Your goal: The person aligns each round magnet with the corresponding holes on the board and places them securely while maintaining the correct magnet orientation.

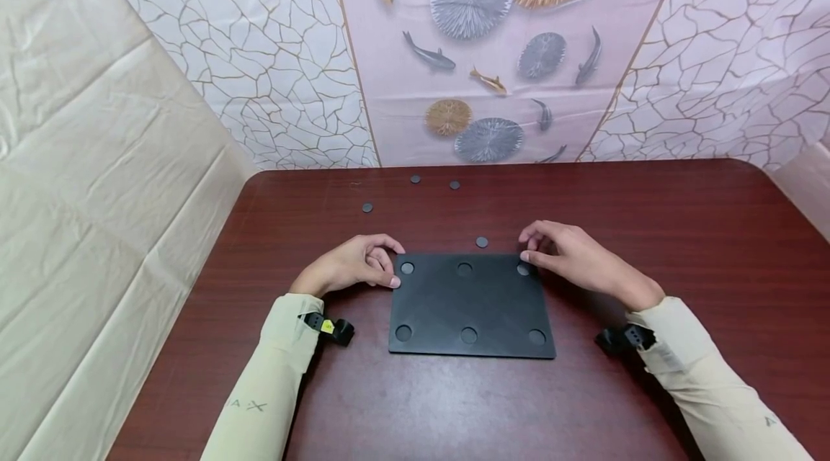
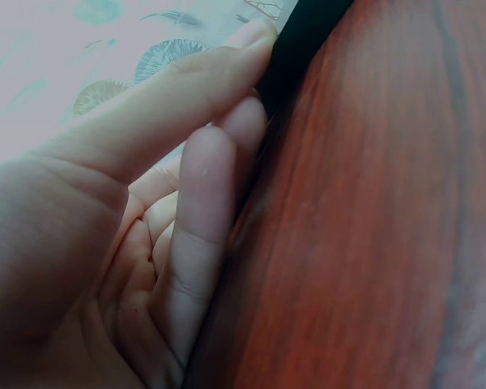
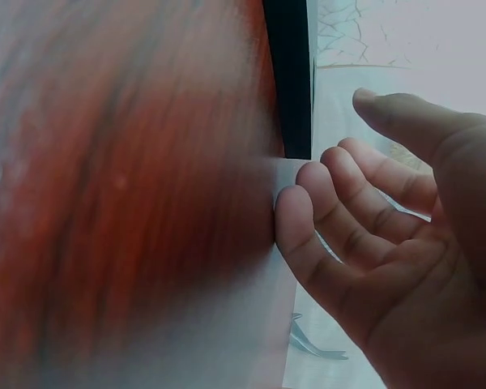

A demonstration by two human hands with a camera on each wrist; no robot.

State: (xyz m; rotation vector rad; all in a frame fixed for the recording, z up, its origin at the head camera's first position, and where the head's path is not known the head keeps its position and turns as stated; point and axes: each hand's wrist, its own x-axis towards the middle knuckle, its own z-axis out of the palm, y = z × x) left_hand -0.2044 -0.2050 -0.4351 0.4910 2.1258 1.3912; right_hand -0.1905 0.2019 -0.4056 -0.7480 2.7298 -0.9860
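A flat black rectangular board [image 1: 470, 302] lies on the table, with several round recesses along its front and back edges. My left hand [image 1: 357, 261] is at its back left corner, thumb tip and forefinger on the edge. In the left wrist view, the thumb [image 2: 186, 93] presses the board's edge while the other fingers curl close to the tabletop. My right hand [image 1: 573, 256] hovers by the back right corner, its thumb over the recess there. Its fingers [image 3: 340, 219] are loosely bent with nothing between them, and the thumb stands apart. Behind the board lies a small dark disc [image 1: 482, 242].
More small dark discs lie farther back on the red-brown wooden table [image 1: 661, 223]: one disc [image 1: 367, 207] at the left, another disc [image 1: 415, 178] and a third disc [image 1: 454, 185] near the far edge. A patterned curtain [image 1: 473, 86] hangs behind.
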